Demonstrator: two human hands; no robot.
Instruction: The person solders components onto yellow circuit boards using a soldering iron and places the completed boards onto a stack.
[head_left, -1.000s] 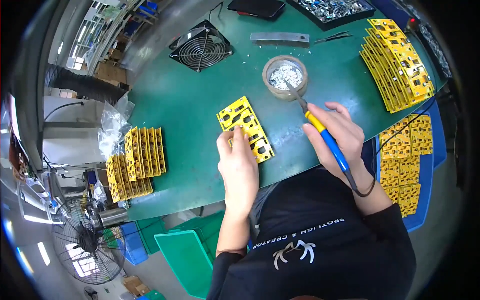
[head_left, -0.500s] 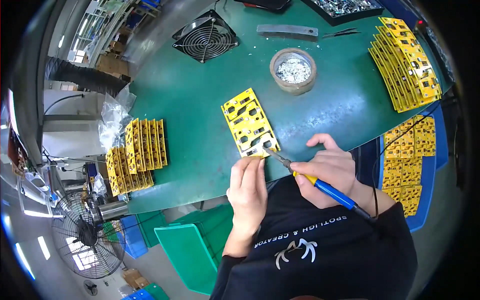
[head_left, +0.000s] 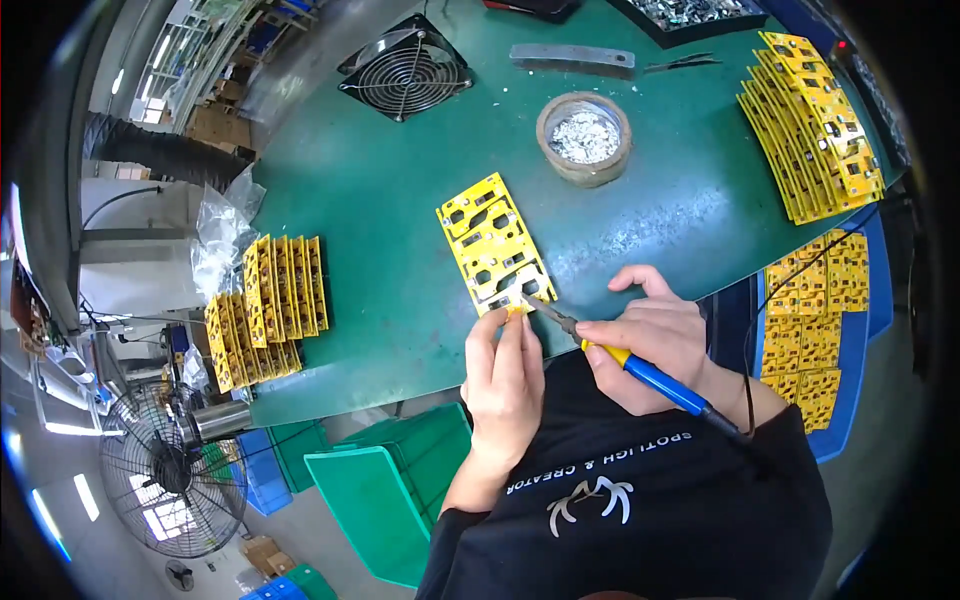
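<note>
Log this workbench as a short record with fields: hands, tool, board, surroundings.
Left hand: at the near end of the yellow board; grip unclear
Right hand: holding the soldering iron by its blue and yellow handle
Iron tip: at the board's near end; contact unclear
Board: lying on the green tabletop
Beyond board: round bowl holding silvery bits
Left and right edges: more yellow boards

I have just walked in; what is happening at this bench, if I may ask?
At a green table, someone's right hand grips a blue-and-yellow soldering iron, its metal tip at the near end of a flat yellow circuit board. Their left hand is at that end too. Beyond stands a round tan bowl of white flakes; rows of yellow boards stand left and right.
</note>
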